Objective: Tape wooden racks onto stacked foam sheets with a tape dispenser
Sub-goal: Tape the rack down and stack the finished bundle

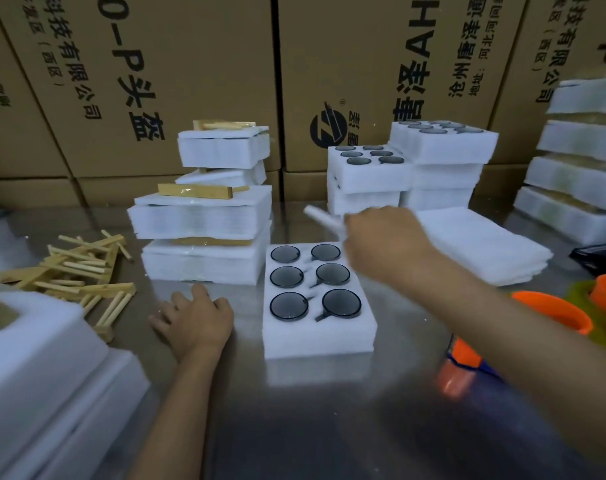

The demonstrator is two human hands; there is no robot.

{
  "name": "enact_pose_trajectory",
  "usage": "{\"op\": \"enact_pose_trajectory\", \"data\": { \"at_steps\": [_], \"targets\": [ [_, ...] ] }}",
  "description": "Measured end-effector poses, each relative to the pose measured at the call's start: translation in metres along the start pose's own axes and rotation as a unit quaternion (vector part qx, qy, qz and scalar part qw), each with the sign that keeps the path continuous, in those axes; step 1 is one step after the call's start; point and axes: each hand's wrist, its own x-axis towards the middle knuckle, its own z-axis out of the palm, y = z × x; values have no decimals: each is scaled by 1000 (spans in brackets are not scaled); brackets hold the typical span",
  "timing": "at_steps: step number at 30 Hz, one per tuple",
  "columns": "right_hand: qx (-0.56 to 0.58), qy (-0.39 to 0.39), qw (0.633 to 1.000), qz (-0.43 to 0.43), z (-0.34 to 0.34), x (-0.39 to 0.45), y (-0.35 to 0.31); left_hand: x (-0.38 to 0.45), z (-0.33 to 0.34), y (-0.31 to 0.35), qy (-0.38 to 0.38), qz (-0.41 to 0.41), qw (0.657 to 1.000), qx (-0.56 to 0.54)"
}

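A white foam block (318, 337) holding several dark glass cups lies on the steel table in front of me. My right hand (381, 240) hovers over its far right corner, gripping a thin white foam sheet (320, 218) that is blurred by motion. My left hand (194, 317) rests flat on the table, left of the block, fingers relaxed. Loose wooden racks (76, 271) lie in a pile at the left. Taped foam stacks (204, 237) with wooden racks on top stand behind my left hand. An orange tape dispenser (462, 358) lies partly under my right forearm.
A pile of flat foam sheets (481, 247) lies to the right of the block. More cup-filled foam blocks (370, 171) stand at the back. Cardboard boxes (190, 81) wall off the rear. Wrapped stacks (578, 168) rise at the far right; a large foam piece (41, 362) fills the near left.
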Motion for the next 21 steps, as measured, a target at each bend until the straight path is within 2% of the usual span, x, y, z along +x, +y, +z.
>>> {"op": "enact_pose_trajectory", "data": {
  "at_steps": [2, 4, 6, 8, 11, 13, 15, 17, 21],
  "targets": [
    [26, -77, 995, -57, -2, -4, -45, -1, -2, 0, 31, 16, 999, -39],
    [75, -149, 983, -76, 4, -5, -77, -3, -3, 4, 71, 76, 978, -181],
    [100, -175, 976, -79, 7, -1, -96, -11, -7, 16, 40, 123, 919, -372],
    [131, -179, 973, -69, 11, 7, -103, -19, -10, 30, -43, 134, 860, -490],
    [215, -137, 967, 2, 17, 24, -89, -24, -6, 42, -132, 120, 824, -538],
    [195, -99, 973, 71, 34, 35, -64, -24, -3, 44, -169, 85, 810, -555],
    [204, -160, 956, 139, 55, 33, -47, -23, -2, 47, -191, 68, 804, -559],
    [237, -214, 932, 170, 76, 27, -47, -21, -2, 49, -194, 63, 801, -563],
    [201, -218, 934, 199, 85, 37, -69, -17, -5, 46, -218, 30, 762, -610]
  ]
}}
